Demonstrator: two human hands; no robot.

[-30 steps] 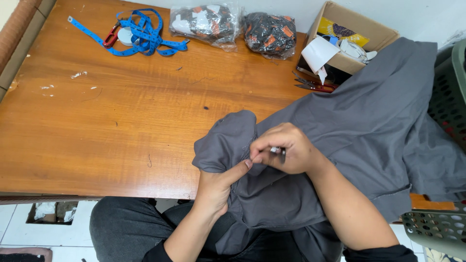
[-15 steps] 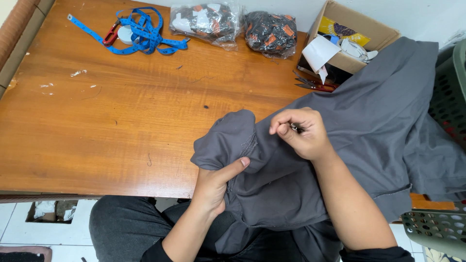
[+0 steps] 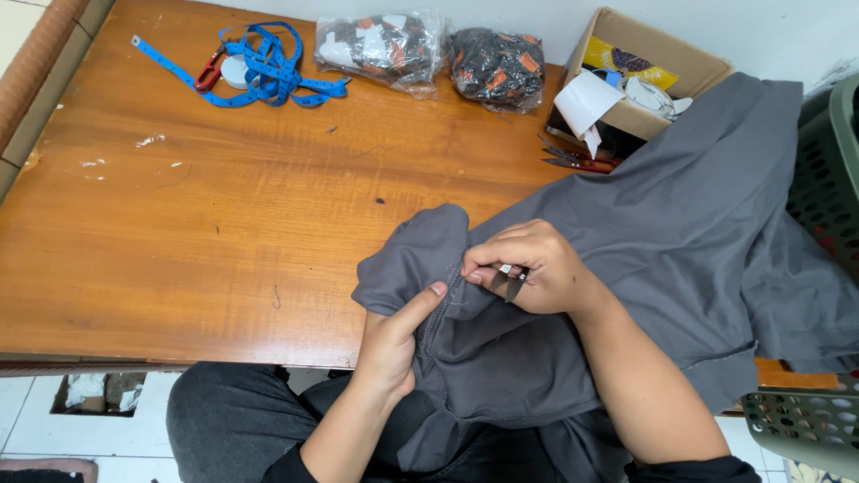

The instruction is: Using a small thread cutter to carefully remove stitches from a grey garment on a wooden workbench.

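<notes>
A grey garment [image 3: 680, 233] lies across the right side of the wooden table [image 3: 197, 206] and hangs over its front edge onto my lap. My left hand [image 3: 394, 344] grips a bunched fold of the cloth at the table edge, thumb pressed along a seam. My right hand [image 3: 528, 266] rests on the cloth just right of that seam, fingers pinched on a small metal tool [image 3: 510, 275] whose tip sits at the stitching. The rest of the tool is hidden in my fingers.
At the back lie a blue measuring tape [image 3: 259, 76], two plastic bags of dark small parts [image 3: 380, 45] [image 3: 497, 67], a cardboard box [image 3: 640, 80] and red-handled snips [image 3: 577, 163]. Perforated green baskets stand at the right [image 3: 828, 170] and lower right [image 3: 801, 420].
My right hand pulled up and to the right away from the seam, then came back down to it. The left hand stayed gripping the fold.
</notes>
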